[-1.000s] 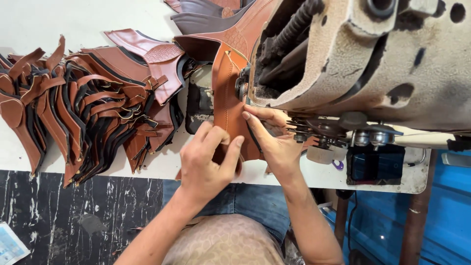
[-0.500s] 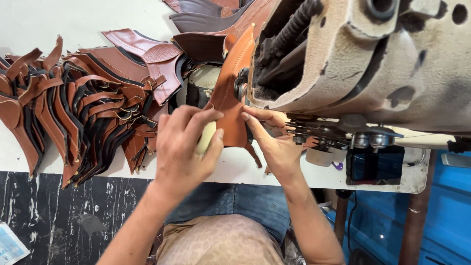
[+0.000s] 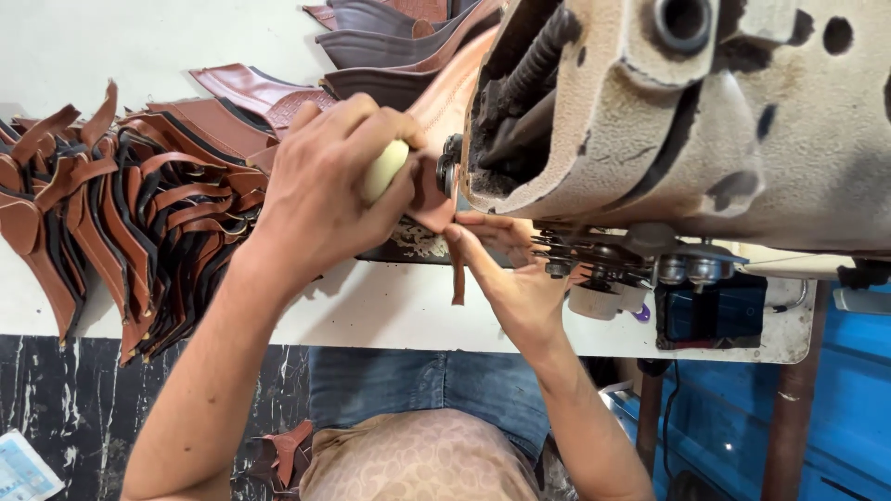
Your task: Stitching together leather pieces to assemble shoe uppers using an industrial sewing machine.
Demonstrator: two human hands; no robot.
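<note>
A long tan-brown leather piece with a stitched edge [image 3: 445, 102] runs with its long axis from near to far, slanting a little to the right as it goes under the head of the worn, cream-painted metal sewing machine [image 3: 687, 121]. Its near end lies at the machine's foot, and a thin brown leather strap [image 3: 458, 274] hangs from it over the white tabletop [image 3: 371, 311].

The left hand [image 3: 325, 186] is raised above that near end, its fingers curled tight around a smooth, pale yellow rounded tool [image 3: 383, 170], with the thumb side pressing towards the leather just left of the machine. The right hand [image 3: 515, 278] lies flat on the table just near the piece, fingers together and stretched far-left, fingertips touching the leather's near edge beside the strap.

To the left, a fanned stack of brown and black leather pieces with buckled straps [image 3: 130, 213] covers the table. Darker maroon leather pieces [image 3: 371, 42] lie far behind the hands.
</note>
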